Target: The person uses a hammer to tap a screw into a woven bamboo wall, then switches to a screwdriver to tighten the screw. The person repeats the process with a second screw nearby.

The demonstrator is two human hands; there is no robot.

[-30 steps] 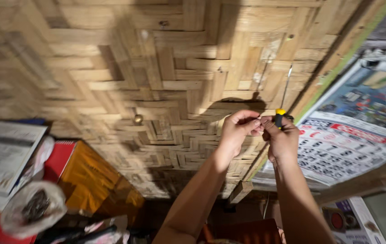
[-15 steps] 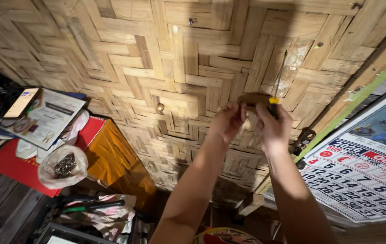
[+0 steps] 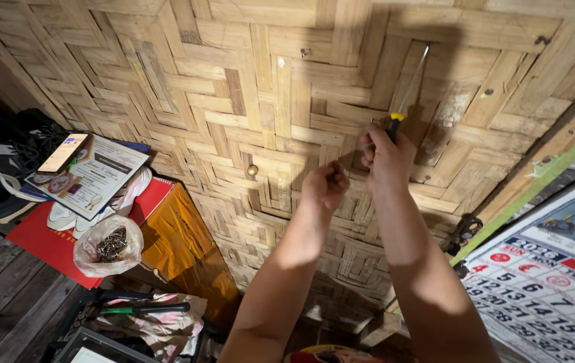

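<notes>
Both hands have parted: the right hand [image 3: 387, 156] grips a screwdriver [image 3: 405, 94], shaft up against the woven wall [image 3: 166, 87]; the left hand [image 3: 326, 186] is fisted, contents unseen. Seemingly between fastening steps; seating the tip wants care.

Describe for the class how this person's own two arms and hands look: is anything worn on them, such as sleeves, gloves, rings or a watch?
Both forearms are bare up to the bottom edge of the picture, with no sleeves in view. The left hand and the right hand wear no gloves. No watch, bracelet or ring shows on either wrist or on the visible fingers. Both arms are slim.
</notes>
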